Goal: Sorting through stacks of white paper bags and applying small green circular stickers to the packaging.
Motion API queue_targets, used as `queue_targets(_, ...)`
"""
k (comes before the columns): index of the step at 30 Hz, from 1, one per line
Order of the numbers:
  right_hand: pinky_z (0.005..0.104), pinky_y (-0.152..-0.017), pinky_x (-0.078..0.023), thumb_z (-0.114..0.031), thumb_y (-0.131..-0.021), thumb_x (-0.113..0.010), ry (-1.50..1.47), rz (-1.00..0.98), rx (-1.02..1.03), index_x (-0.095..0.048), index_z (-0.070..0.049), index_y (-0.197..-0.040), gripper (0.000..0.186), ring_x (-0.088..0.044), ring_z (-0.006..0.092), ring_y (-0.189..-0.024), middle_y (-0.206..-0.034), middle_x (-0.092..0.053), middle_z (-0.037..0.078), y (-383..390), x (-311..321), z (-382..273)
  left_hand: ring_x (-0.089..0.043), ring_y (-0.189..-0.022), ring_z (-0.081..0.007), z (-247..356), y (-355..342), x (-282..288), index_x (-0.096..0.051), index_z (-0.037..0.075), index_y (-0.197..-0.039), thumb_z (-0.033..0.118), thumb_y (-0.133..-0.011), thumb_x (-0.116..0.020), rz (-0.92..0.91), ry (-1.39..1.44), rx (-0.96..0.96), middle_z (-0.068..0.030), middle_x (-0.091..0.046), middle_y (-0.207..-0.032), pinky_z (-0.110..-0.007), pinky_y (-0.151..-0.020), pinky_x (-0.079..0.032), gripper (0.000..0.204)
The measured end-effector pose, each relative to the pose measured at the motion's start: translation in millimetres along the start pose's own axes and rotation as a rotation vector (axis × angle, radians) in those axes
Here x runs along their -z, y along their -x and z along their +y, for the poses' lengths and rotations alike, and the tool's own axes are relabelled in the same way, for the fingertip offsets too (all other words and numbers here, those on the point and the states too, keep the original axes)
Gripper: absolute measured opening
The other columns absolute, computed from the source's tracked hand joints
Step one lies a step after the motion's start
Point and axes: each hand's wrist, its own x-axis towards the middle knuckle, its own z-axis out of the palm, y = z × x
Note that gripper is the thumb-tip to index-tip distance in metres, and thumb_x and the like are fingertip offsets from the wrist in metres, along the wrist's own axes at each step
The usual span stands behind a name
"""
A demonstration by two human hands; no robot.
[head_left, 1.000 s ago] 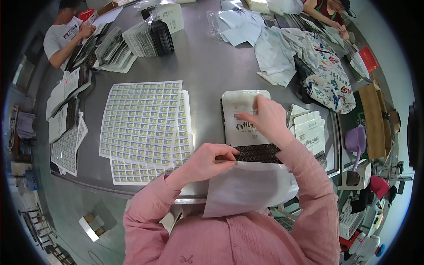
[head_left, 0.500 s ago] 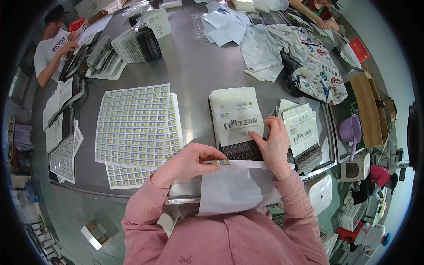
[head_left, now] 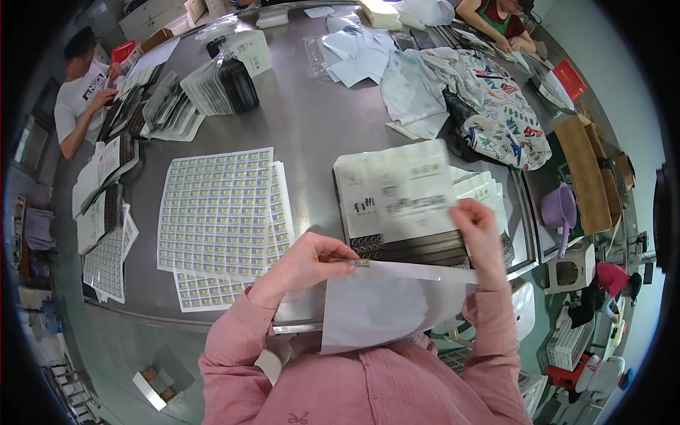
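Observation:
My left hand (head_left: 306,265) pinches the top edge of a white backing sheet (head_left: 389,304), where a small sticker strip (head_left: 363,263) shows by the fingertips. This sheet hangs over the table's front edge against my shirt. My right hand (head_left: 483,230) grips the right side of a white-and-black flat pouch (head_left: 418,195), blurred by motion. Beneath it, partly covered, lies a stack of like pouches (head_left: 352,177). Farther right, another pile of pouches (head_left: 482,185) is partly hidden behind the moving pouch and my right hand.
Sheets of small yellow-green stickers (head_left: 212,212) lie left of my hands. More pouches (head_left: 219,88) stand in rows at the far left. A patterned cloth bundle (head_left: 503,117) and loose white papers (head_left: 358,53) lie farther back. Two people work across the metal table (head_left: 304,127).
My right hand has moved right, carrying the top pouch off the stack toward the right pile. A small sticker visible on that pouch travels with it. My left hand stays at the sheet's edge.

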Motion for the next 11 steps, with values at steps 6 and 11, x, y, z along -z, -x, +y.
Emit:
queue_targets(6, 0.0427, -0.087, -0.053, -0.009, -0.086, -0.076, 0.829, 0.302, 0.528, -0.070, 0.005, -0.114, 0.032, -0.068, 0.0338, -0.101, -0.109, -0.071, 0.017, 15, 47, -19, -0.066, -0.088, -0.0072, 3, -1, -11, -0.070, -0.004, -0.122, 0.006, -0.093, -0.072, 0.051, 0.036, -0.058, -0.0040, -0.074, -0.094, -0.023, -0.079, -0.053, 0.030)
queue_targets(11, 0.0449, -0.095, -0.053, -0.009, -0.077, -0.084, 0.471, -0.192, 0.639, -0.074, -0.002, -0.110, 0.035, -0.065, 0.0363, -0.112, -0.121, -0.068, 0.017, 60, -45, -36, -0.065, -0.089, -0.0058, 3, -3, -13, -0.065, -0.005, -0.129, 0.006, -0.096, -0.070, 0.012, -0.007, -0.073, -0.0040, -0.073, -0.097, -0.024, -0.077, -0.051, 0.035)
